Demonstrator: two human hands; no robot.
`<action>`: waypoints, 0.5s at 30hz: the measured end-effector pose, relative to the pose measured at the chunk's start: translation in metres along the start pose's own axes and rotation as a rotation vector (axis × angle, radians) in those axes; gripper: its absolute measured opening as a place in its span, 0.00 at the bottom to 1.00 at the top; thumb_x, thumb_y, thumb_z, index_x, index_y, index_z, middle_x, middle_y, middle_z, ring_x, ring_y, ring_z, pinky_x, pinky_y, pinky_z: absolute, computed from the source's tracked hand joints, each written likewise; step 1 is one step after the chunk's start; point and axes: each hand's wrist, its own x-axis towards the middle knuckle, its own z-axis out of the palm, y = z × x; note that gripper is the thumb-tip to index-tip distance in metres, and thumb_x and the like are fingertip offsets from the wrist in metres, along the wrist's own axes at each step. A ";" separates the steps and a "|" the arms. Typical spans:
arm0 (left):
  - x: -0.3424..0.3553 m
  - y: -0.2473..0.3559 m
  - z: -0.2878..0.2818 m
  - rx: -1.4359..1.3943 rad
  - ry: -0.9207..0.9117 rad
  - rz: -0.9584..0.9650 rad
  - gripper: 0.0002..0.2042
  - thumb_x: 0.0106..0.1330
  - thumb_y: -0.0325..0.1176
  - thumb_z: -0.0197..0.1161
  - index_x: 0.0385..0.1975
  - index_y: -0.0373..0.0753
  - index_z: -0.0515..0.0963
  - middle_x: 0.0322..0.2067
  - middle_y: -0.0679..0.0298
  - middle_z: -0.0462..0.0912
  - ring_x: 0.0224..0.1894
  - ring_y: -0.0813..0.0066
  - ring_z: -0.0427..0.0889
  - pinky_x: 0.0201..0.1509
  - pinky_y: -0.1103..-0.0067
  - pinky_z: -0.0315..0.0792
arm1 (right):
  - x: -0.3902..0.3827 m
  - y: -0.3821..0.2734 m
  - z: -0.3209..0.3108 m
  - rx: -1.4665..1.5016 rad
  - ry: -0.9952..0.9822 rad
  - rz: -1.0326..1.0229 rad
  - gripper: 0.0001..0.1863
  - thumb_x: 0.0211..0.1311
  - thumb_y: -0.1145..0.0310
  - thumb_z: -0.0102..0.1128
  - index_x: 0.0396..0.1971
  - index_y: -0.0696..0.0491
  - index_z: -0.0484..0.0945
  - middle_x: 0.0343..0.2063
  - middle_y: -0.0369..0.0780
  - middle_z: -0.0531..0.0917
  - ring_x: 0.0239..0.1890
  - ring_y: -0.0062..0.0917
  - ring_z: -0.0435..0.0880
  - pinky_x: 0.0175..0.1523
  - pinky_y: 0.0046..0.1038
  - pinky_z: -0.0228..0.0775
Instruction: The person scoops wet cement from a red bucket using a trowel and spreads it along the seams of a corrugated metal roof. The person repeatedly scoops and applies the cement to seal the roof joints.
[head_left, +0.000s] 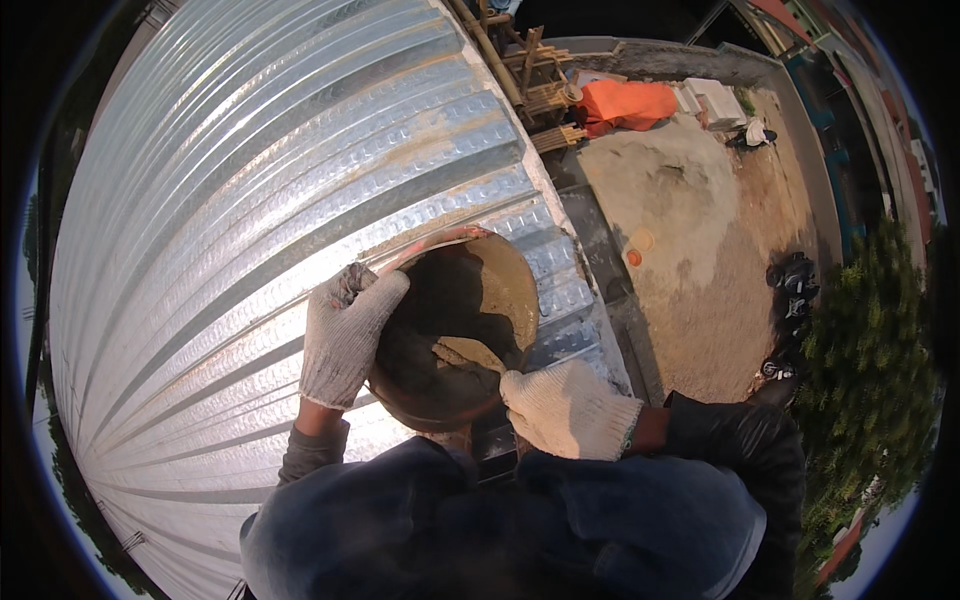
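In front of my body a round bucket is tilted over the metal decking, its inner wall coated with grey-brown mortar. My left hand, in a white knitted glove, is closed on the bucket's left rim; some dark stained cloth or glove fabric shows at its fingertips. My right hand, gloved in the same way, grips the handle end of a trowel at the bucket's near right side. The trowel's blade is smeared with mortar and lies inside the bucket. Shadow hides much of the bucket's bottom.
Ribbed metal decking spreads under and left of the bucket, ending in a raised edge on the right. Far below that edge lie a sand heap, an orange tarp and parked motorcycles. Wooden poles stand beyond the edge.
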 end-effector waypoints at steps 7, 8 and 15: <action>-0.003 -0.005 -0.009 -0.051 0.048 -0.041 0.15 0.73 0.40 0.75 0.27 0.40 0.82 0.24 0.74 0.80 0.29 0.88 0.75 0.32 0.84 0.72 | 0.010 -0.002 -0.042 -0.012 0.083 0.146 0.13 0.70 0.62 0.68 0.45 0.56 0.80 0.25 0.43 0.83 0.28 0.41 0.88 0.32 0.42 0.78; -0.004 -0.006 -0.012 -0.027 0.059 -0.055 0.15 0.73 0.40 0.75 0.27 0.39 0.82 0.24 0.74 0.80 0.29 0.88 0.75 0.32 0.84 0.72 | 0.014 -0.005 -0.042 0.053 0.106 0.190 0.13 0.70 0.61 0.69 0.43 0.55 0.81 0.23 0.43 0.82 0.28 0.43 0.87 0.32 0.43 0.78; -0.016 0.012 -0.004 0.173 -0.006 -0.038 0.17 0.74 0.41 0.74 0.29 0.33 0.82 0.26 0.73 0.82 0.32 0.89 0.75 0.36 0.81 0.75 | 0.019 0.022 -0.009 0.122 0.013 0.011 0.15 0.73 0.58 0.66 0.39 0.55 0.79 0.24 0.44 0.84 0.24 0.42 0.86 0.29 0.42 0.77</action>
